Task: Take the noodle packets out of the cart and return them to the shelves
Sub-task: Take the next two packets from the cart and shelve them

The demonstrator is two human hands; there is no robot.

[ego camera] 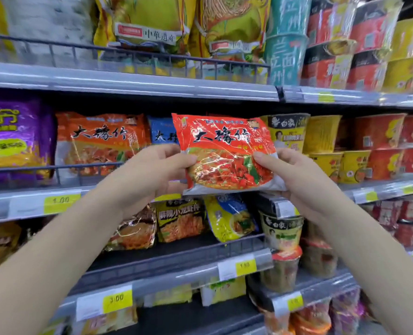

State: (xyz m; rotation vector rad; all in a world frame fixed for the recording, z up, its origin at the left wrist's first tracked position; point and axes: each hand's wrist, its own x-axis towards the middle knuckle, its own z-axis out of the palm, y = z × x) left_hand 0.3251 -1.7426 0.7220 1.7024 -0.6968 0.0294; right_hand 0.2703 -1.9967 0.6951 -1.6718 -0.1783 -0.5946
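Packet: glossy red plastic noodle packet with black brush lettering and a picture of noodles, held up upright in front of the middle shelf, off the shelf board and between the two hands.
Left hand: left hand grips the packet's lower left edge, thumb on the printed front, fingers curled behind it.
Right hand: right hand pinches the packet's right edge, thumb laid across the front, the other fingers hidden behind the wrapper.
Middle shelf: grey metal shelf edge with a yellow price tag and a dark wire rail above it.
Matching stock: orange-red packets with the same black lettering stand on that shelf just left of the held packet; a blue packet shows between them, partly covered by the held one.
Left end: purple noodle bag beside the orange-red ones.
Right side: yellow paper noodle cups and red cups, stacked in rows.
Lower shelf: yellow-and-blue packet leaning below the held packet.
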